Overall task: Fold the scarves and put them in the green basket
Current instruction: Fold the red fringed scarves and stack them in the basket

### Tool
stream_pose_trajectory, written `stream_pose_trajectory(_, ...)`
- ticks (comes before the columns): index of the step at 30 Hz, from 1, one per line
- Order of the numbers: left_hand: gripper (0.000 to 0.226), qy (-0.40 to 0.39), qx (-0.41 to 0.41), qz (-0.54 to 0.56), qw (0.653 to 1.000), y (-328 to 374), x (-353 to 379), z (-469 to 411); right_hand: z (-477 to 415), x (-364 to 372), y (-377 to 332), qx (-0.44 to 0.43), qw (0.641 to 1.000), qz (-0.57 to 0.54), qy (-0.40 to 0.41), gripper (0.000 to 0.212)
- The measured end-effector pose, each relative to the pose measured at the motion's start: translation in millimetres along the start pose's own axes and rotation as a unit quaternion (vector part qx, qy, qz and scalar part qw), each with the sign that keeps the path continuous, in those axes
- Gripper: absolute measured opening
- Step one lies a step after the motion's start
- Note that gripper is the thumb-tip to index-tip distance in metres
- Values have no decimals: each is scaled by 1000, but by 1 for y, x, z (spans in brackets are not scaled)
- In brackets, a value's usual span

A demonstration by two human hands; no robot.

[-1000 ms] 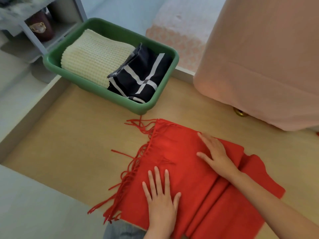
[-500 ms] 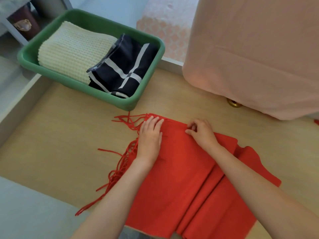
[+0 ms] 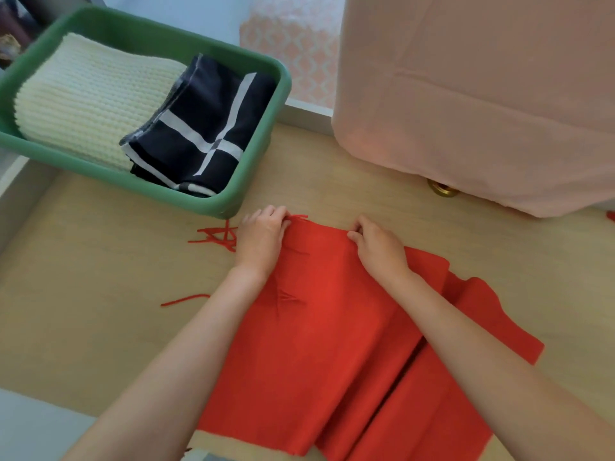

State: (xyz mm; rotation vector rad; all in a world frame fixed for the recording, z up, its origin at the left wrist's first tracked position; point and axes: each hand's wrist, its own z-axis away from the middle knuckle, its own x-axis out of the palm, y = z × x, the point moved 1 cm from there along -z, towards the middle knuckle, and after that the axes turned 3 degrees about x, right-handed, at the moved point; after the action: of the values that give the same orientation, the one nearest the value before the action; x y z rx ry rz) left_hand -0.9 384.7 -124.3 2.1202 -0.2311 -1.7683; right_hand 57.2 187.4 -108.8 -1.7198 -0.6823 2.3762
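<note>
Pinching scarf far edge: left hand at fringed corner, right hand beside, fingers clamped on it. Just short of basket corner.

The left hand slid from the near part of the red scarf up to its far edge. Both it and the right hand went from lying flat to curling round that edge.

Basket back left, folded scarves inside, spread scarf before it
</note>
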Motion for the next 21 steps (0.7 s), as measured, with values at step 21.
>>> stream_pose_trajectory(21,41,-69,139,86,984,84,27,141,154,7,33,46,984,51,163,62)
